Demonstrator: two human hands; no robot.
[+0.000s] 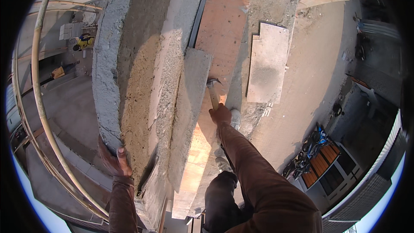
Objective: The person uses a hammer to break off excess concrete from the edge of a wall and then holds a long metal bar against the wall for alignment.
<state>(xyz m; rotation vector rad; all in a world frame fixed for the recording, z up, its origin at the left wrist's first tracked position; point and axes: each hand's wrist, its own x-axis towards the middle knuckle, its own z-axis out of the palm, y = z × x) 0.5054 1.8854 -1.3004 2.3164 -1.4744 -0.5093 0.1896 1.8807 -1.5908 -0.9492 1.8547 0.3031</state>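
Observation:
My right hand (221, 114) is wrapped around the pale handle of a claw hammer (214, 96). The hammer's dark head is just above or against a reddish plywood board (221, 28); I cannot tell if it touches. To the left, my left hand (115, 162) lies over the outer edge of a rough concrete wall (140, 73), thumb on top and apart from the fingers, which reach down the outer side. Between the hands, a grey board (189, 108) lies along the wall's inner side and overlaps the plywood.
A loose flat board (268, 62) lies on the ground to the right. Bamboo poles (39, 73) rise outside the wall, with a drop beyond. A person in yellow (85, 42) is far below left. Parked motorbikes (307, 151) stand far right, below.

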